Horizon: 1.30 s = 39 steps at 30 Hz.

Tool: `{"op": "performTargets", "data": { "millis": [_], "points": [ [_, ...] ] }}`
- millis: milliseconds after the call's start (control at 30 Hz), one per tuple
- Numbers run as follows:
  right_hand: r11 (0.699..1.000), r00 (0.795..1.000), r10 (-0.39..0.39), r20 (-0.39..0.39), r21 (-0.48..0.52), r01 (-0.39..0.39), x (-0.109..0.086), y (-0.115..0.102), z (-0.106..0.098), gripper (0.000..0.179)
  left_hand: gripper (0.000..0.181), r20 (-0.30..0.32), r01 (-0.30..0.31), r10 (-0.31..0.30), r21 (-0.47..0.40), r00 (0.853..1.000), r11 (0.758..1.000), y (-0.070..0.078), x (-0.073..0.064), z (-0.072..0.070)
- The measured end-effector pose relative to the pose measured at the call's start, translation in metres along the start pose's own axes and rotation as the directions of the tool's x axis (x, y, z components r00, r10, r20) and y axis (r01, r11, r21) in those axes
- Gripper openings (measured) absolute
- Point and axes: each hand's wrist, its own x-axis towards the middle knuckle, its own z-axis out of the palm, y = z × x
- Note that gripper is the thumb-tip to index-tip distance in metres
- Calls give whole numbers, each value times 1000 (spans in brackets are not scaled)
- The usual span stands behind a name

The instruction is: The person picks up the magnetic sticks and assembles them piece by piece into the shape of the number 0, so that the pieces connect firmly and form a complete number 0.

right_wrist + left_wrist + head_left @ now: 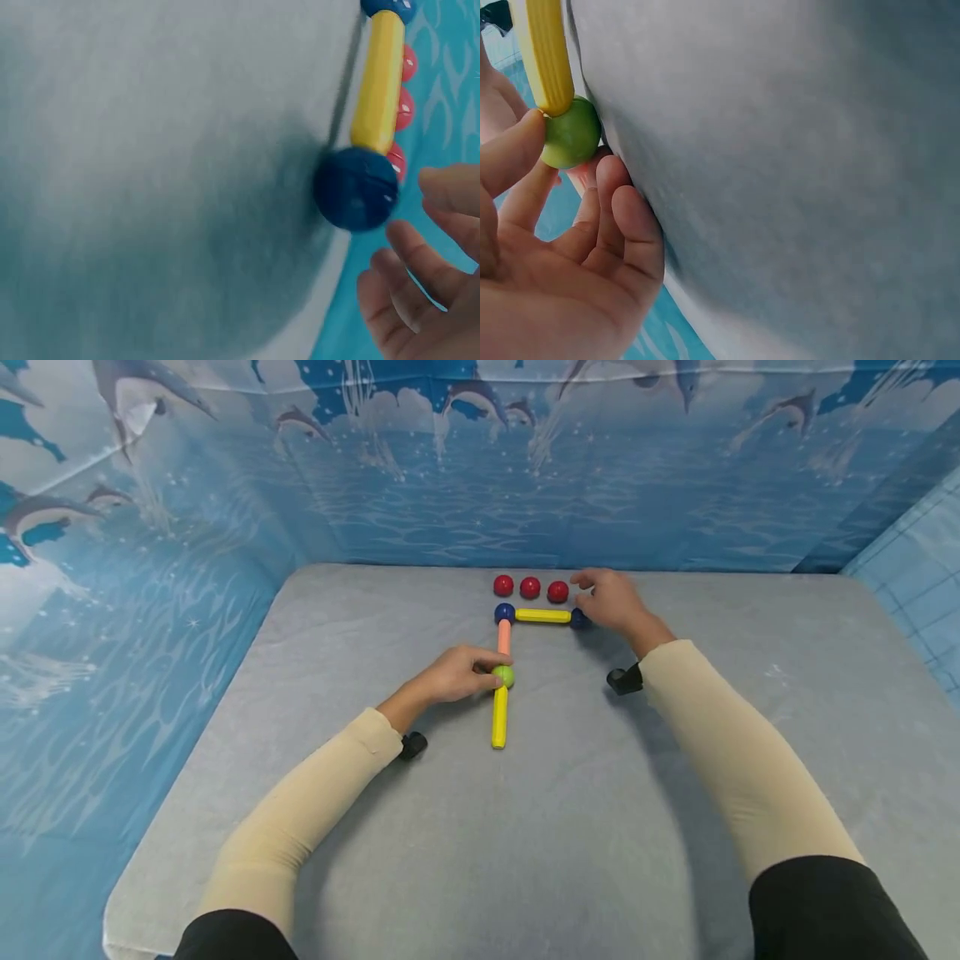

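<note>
My left hand (459, 675) pinches a green ball (574, 133) between thumb and fingers. From that ball a yellow rod (499, 718) points toward me, and a pink rod (504, 637) runs away to a dark blue ball (505, 612). Another yellow rod (543, 616) joins this corner ball to a second blue ball (356, 189) on the right. Beside that second ball is my right hand (613, 602), its fingers loosely bent and apart from the ball in the right wrist view, holding nothing.
Three red balls (530, 587) lie in a row behind the upper yellow rod, near the far edge of the grey-covered table (480, 843). A blue curtain printed with dolphins (480, 502) hangs behind the table and along its left side.
</note>
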Motion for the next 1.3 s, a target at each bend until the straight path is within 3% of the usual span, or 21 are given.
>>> {"op": "performTargets", "data": {
  "millis": [133, 433, 767, 933, 1033, 1167, 1300],
  "points": [
    [999, 998, 6, -55, 34, -5, 9, -1, 8, 46, 38, -2, -5, 5, 19, 1000, 1000, 3, 1, -1],
    [993, 996, 84, -21, 86, -82, 23, -6, 20, 49, 36, 23, -1, 0, 18, 1000, 1000, 4, 3, -2],
    [978, 989, 116, -88, 184, -98, 25, -8, 26, 38, 34, 21, 2, -2, 10, 1000, 1000, 5, 2, -1],
    [981, 987, 38, -155, 196, -7, 18, -13, 21, 39, 35, 25, 14, -14, -2, 1000, 1000, 3, 2, -2],
    [989, 984, -31, -175, 138, 56, 7, -15, 14, 39, 34, 35, 19, -19, -6, 999, 1000, 4, 4, -1],
    [987, 977, -148, -152, 31, 155, -17, -18, 5, 39, 34, 41, 21, -21, -4, 999, 1000, 5, 6, -1],
    [962, 956, -274, -109, -46, 270, -52, -24, 5, 36, 34, 40, 32, -32, 2, 999, 999, 3, 6, -2]
  ]
}}
